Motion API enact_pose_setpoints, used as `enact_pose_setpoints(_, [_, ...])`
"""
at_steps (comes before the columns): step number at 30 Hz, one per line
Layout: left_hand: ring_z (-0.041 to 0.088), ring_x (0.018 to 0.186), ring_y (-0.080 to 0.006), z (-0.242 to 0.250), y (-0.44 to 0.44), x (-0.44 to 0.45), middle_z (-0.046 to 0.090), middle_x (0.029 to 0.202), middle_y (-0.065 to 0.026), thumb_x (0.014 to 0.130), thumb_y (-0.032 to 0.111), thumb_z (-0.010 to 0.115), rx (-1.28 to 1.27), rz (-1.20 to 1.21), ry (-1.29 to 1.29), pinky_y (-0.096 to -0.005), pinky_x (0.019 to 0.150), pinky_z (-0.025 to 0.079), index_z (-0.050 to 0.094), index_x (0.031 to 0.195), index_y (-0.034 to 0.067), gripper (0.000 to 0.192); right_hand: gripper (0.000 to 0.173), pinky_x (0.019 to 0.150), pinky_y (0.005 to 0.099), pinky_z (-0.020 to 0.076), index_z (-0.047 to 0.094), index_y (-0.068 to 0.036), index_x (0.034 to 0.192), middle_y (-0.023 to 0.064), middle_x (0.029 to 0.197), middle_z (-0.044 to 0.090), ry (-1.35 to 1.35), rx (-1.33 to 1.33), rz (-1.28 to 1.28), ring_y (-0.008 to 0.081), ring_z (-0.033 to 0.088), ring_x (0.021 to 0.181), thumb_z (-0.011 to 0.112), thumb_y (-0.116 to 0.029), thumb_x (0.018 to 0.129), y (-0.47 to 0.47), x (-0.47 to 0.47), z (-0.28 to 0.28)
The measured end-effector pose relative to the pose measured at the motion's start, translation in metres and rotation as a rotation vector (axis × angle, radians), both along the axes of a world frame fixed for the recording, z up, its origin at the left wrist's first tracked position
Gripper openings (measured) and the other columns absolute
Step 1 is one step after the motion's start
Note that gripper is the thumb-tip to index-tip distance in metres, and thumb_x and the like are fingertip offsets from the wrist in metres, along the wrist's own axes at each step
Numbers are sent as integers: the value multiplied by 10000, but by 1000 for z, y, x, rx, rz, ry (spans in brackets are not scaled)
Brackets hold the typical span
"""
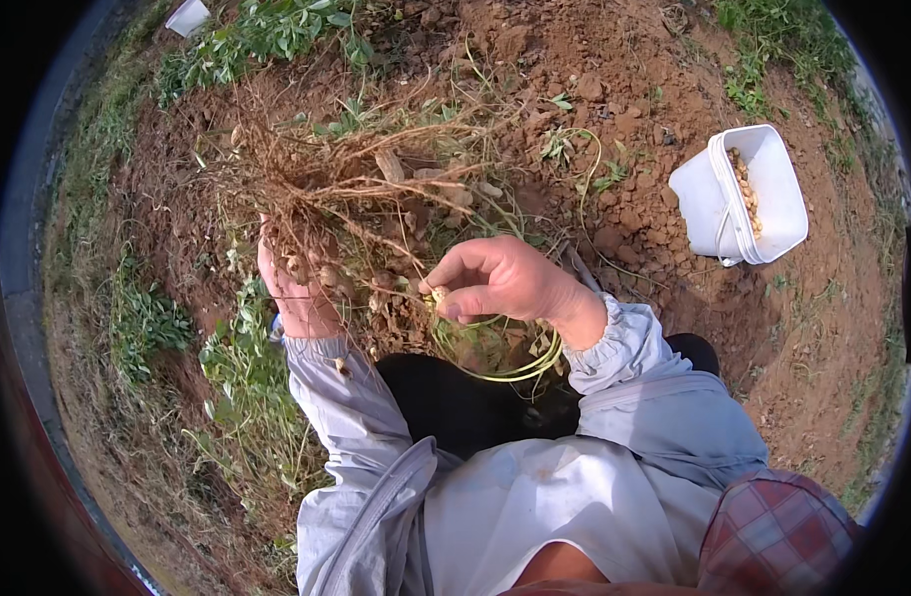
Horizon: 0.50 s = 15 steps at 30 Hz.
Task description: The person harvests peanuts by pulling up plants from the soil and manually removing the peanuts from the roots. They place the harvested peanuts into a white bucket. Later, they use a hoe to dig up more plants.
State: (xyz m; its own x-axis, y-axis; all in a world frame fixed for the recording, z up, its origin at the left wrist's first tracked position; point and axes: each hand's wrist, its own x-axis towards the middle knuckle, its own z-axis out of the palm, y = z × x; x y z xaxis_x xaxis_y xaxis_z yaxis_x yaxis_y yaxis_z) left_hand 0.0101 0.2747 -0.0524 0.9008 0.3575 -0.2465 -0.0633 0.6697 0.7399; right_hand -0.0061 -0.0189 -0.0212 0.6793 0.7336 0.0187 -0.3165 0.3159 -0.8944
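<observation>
Left of the middle, my left hand (291, 290) holds a bunch of uprooted peanut plants by the root end; the tangled roots (306, 179) cover its fingers. Several peanut pods hang among the roots, one long pod (389, 165) near the top. My right hand (496, 287) is just right of the bunch, with thumb and fingertips pinching a small peanut pod (439, 295) at the edge of the roots. Green-yellow stems (530, 369) curve below my right hand.
A white plastic bucket (698, 197) with peanuts (746, 194) inside lies tilted on reddish soil at the right. Leafy plants (254, 372) grow at the left, others at the top. Another white container (188, 18) stands at the upper left. A paved strip (23, 246) runs along the far left.
</observation>
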Motion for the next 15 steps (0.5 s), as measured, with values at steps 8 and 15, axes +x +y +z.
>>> enact_pose_setpoints(8, [560, 595, -227, 23, 7, 23, 611, 792, -136, 942, 333, 409, 9, 122, 39, -325, 458, 462, 562, 1004, 23, 351, 290, 674, 246, 502, 520, -9, 1146, 68, 1015, 595, -132, -194, -319, 122, 590, 874, 509, -175, 909, 7, 30, -44])
enact_pose_setpoints(15, [620, 706, -217, 51, -3, 13, 630, 860, -101, 943, 241, 456, 5, 86, 66, -336, 535, 537, 573, 1018, 47, 238, 268, 632, 233, 452, 573, -45, 1010, 14, 821, 564, -62, -223, -298, 82, 517, 720, 438, -269, 952, 52, 72, -21])
